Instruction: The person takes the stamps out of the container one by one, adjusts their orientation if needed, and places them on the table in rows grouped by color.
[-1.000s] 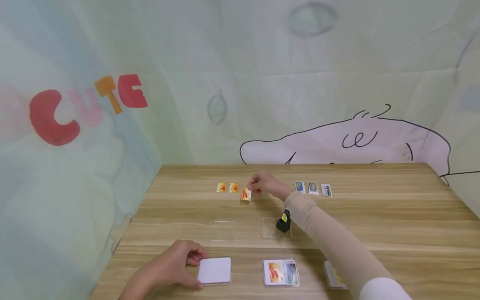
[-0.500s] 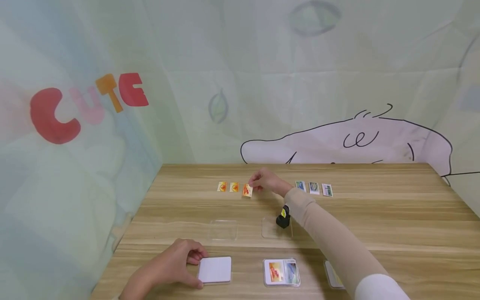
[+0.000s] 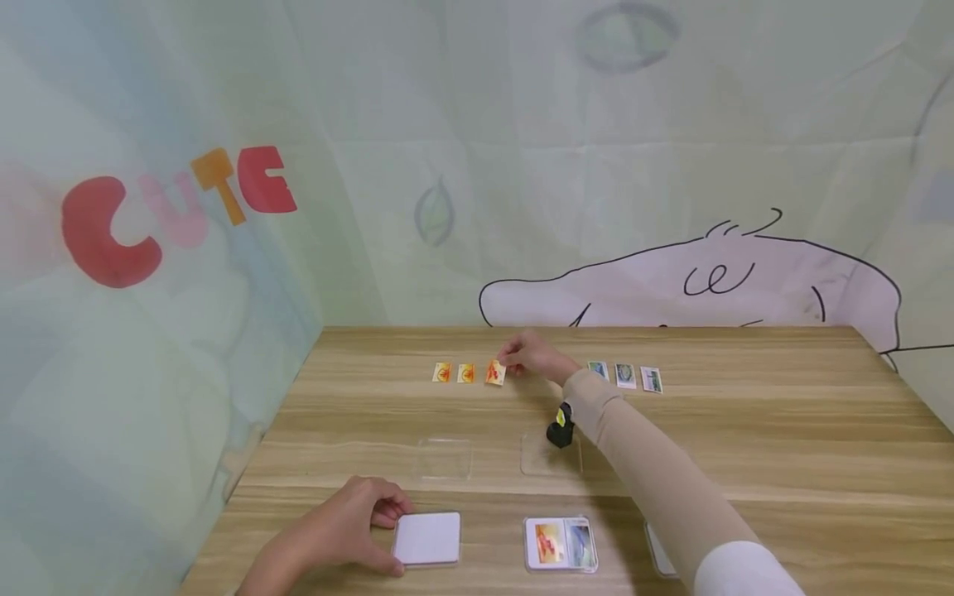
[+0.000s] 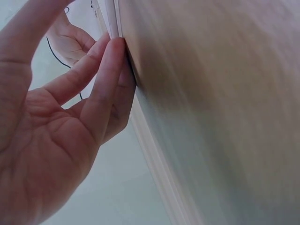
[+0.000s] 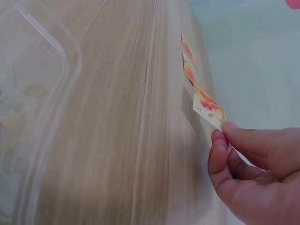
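My right hand (image 3: 532, 354) pinches an orange-red postage stamp (image 3: 494, 373) by its right edge between thumb and fingertips. In the right wrist view, the stamp (image 5: 208, 105) is tilted up, with a perforated edge and printed numerals. Two yellow-orange stamps, one at the far left (image 3: 442, 372) and one beside it (image 3: 465, 373), lie in line with it. At the front, my left hand (image 3: 346, 521) holds a flat square case with a white insert (image 3: 427, 539) by its left side, thumb at the near corner, fingers at the far one.
Several blue-green stamps (image 3: 625, 376) lie at the back right, one partly behind my right wrist. Two clear plastic lids (image 3: 443, 459) lie mid-table. A case holding two stamps (image 3: 561, 544) sits front centre; another case (image 3: 659, 553) is partly under my right sleeve.
My right hand has shifted the orange-red stamp slightly back and to the right, nearer the row of the two yellow-orange stamps. The left hand and its case stay in place.
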Tool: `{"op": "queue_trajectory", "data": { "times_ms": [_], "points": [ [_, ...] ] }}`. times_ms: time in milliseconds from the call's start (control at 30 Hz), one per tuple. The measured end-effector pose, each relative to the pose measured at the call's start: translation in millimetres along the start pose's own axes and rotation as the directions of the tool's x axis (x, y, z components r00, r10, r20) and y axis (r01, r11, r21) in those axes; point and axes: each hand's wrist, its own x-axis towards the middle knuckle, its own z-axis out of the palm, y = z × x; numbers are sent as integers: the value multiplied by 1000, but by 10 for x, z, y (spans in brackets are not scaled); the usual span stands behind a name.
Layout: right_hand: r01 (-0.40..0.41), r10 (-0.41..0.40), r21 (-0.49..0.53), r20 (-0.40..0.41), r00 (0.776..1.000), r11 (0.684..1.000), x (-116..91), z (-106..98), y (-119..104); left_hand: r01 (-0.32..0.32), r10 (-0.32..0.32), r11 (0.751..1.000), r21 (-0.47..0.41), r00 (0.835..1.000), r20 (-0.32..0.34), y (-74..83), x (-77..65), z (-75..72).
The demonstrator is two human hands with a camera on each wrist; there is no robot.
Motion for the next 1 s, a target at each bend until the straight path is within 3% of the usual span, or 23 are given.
{"op": "queue_trajectory", "data": {
  "times_ms": [233,1000],
  "points": [
    [-17,17,-2,-6,1000,1000,12,10,9,4,-4,1000,-3,1000,0,-2,1,13],
    [35,-45,-185,-50,998,982,129,119,-10,1,-1,1000,1,1000,-4,6,-5,17]
  ]
}}
